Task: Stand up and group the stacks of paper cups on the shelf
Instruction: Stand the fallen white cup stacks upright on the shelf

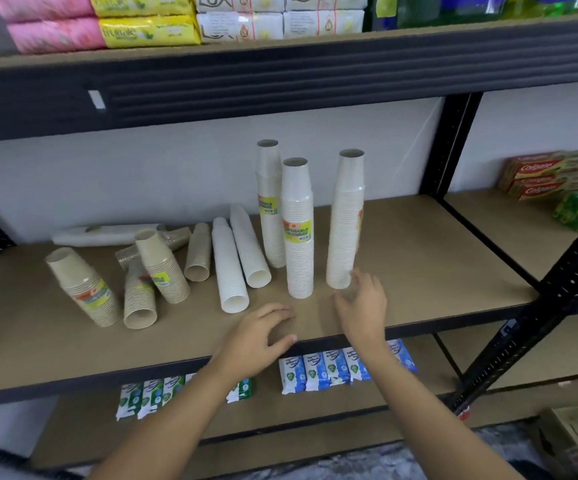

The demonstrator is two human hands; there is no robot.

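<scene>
Head view: tapered, ribbed white cup stacks [298, 237]

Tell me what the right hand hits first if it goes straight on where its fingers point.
Most likely the base of the rightmost upright stack of white paper cups; the right hand has fingertips just short of it, depth unclear.

White cup stacks [344, 233], yellow-green labels [297, 231]; tan cup stacks [72, 271]; light-brown shelf board [436, 258], black frame [453, 143]
</scene>
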